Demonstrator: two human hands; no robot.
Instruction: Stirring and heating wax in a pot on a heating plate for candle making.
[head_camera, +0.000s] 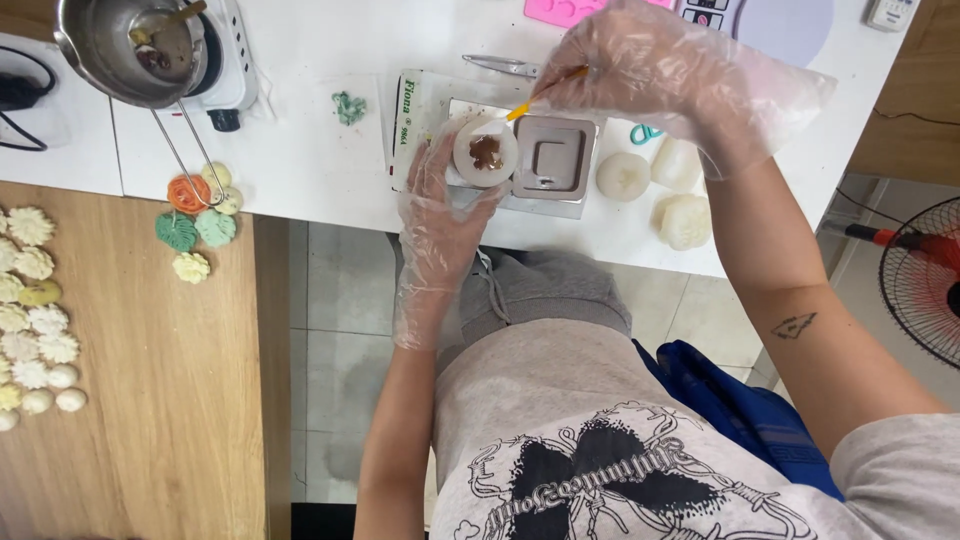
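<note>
My left hand (440, 215), in a clear plastic glove, grips a round white mould (486, 152) with a brown patch in its middle, at the white table's near edge. My right hand (640, 70), also gloved, pinches a thin brush with an orange handle (545, 93); its tip points down at the brown patch. The mould rests on a small grey scale (555, 160) that lies on a flat white box (412, 115).
Three white wax shapes (655, 185) lie right of the scale. A metal pot (130, 45) sits on a small white stove at far left. Coloured flower shapes (195, 220) and rows of pale ones (30, 310) cover the wooden table. Metal tweezers (500, 66), a pink mould (560, 10), a fan (925, 280).
</note>
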